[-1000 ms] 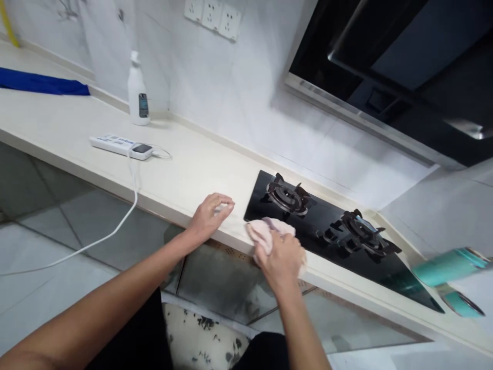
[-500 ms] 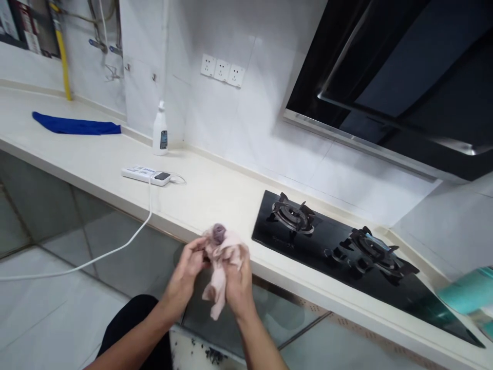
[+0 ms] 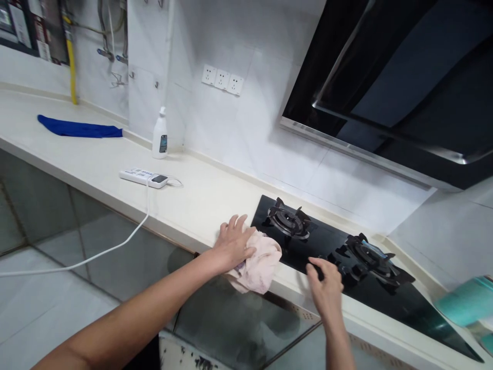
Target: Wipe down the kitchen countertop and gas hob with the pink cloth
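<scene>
While your left hand [image 3: 233, 246] lies with fingers spread on the crumpled pale-pink cloth [image 3: 264, 259], which overhangs the cream-coloured desk [image 3: 181, 208] edge at the frame's centre, your right hand [image 3: 325, 280] is loosely open, right of centre, near the flat black glass stove [image 3: 408, 303].

Left fingers [image 3: 241, 223] spread, right fingers [image 3: 327, 267] loosely curled

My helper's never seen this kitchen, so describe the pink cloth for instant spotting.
Find the black stove on the pale counter. By the stove's front left corner, under the person's left hand, the pink cloth droops over the counter's edge. Pale and crumpled, it differs from the long blue cloth farther left.
</scene>
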`<action>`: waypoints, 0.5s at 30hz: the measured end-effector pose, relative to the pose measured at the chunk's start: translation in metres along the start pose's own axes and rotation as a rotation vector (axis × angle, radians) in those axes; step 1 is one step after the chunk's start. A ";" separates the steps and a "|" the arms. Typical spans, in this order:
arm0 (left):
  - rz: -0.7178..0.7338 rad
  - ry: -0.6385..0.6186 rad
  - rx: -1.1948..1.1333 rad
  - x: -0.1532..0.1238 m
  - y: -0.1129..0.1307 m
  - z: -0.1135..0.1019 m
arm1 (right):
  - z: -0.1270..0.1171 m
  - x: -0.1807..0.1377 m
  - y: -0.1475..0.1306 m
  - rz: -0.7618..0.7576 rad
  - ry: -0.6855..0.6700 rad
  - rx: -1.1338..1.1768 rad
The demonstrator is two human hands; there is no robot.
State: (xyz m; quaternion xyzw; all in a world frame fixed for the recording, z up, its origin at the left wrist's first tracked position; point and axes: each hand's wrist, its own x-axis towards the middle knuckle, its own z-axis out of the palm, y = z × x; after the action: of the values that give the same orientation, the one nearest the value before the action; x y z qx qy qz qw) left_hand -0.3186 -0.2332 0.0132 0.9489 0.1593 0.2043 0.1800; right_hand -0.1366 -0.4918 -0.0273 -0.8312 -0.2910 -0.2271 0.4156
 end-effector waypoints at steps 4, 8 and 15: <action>0.116 -0.212 0.035 0.003 0.023 0.004 | -0.011 0.015 0.032 0.045 0.015 -0.233; 0.276 -0.174 0.117 -0.001 0.054 0.034 | 0.007 0.022 0.045 0.030 -0.170 -0.359; 0.585 -0.023 0.227 -0.002 0.113 0.087 | 0.005 0.030 0.093 0.003 -0.128 -0.150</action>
State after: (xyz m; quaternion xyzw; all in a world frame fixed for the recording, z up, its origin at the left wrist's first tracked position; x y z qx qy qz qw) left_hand -0.2559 -0.3575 -0.0156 0.9707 -0.1009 0.2178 0.0084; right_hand -0.0519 -0.5238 -0.0638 -0.8733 -0.2980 -0.1943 0.3329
